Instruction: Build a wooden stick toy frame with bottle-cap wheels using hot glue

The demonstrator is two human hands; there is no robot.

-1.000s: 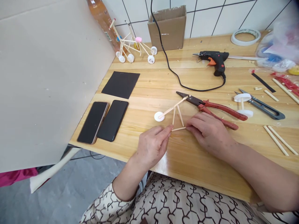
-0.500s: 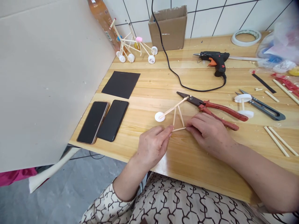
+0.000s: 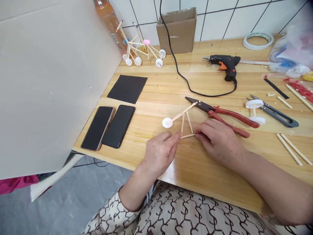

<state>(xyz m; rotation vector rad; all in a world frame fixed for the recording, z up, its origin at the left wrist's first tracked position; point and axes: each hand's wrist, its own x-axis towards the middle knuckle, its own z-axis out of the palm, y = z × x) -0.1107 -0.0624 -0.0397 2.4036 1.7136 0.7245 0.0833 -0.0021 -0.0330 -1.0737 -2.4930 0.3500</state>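
A short wooden stick lies across the lower ends of two thin legs of a small stick frame. My left hand pinches the stick's left end, and my right hand pinches its right end; both are closed. A white disc wheel sits at the frame's left end, while its upper right end reaches the jaws of red-handled pliers. The pliers lie just beyond my right hand. Fingertips hide both ends of the short stick.
Two phones and a black sheet lie left. Behind stand a finished stick model, a bottle and a cardboard box. A glue gun, tape roll, wheel pair, thread snips and loose sticks are right.
Both hands keep the same pinch on the short stick. The whole view has shifted very slightly; nothing else visibly moves.
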